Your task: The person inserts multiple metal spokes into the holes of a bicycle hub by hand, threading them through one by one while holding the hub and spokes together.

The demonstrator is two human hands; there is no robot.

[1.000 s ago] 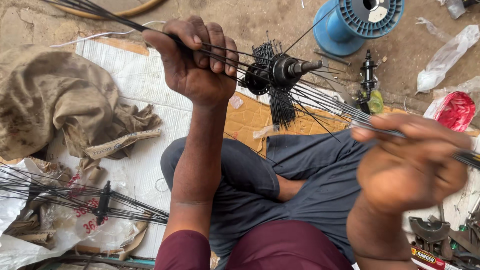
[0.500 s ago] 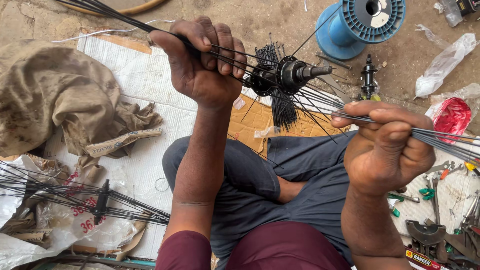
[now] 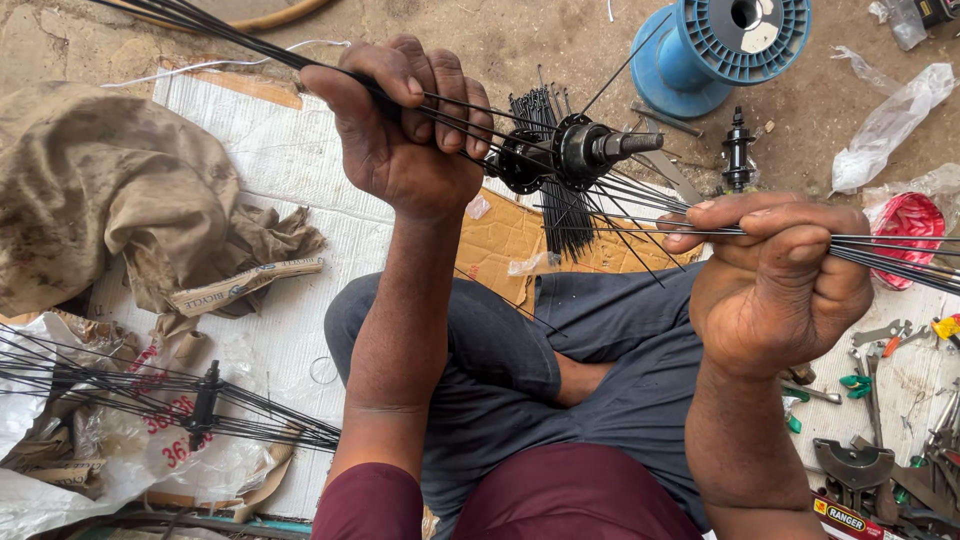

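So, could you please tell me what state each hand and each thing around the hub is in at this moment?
left hand: shut on a bundle of spokes
right hand: shut on a second bundle of spokes
hub: held up in the air, spokes fanning out to both sides
blue spool: lying on its side, empty
second spoked hub: lying on the mat
cloth: crumpled

Shiny metal, soft cloth, smooth plastic

The hub point(image 3: 585, 150) and thin spokes point(image 3: 640, 205) are dark shiny metal. The spool point(image 3: 715, 50) is smooth blue plastic. The rag point(image 3: 110, 210) is rough, dirty cloth.
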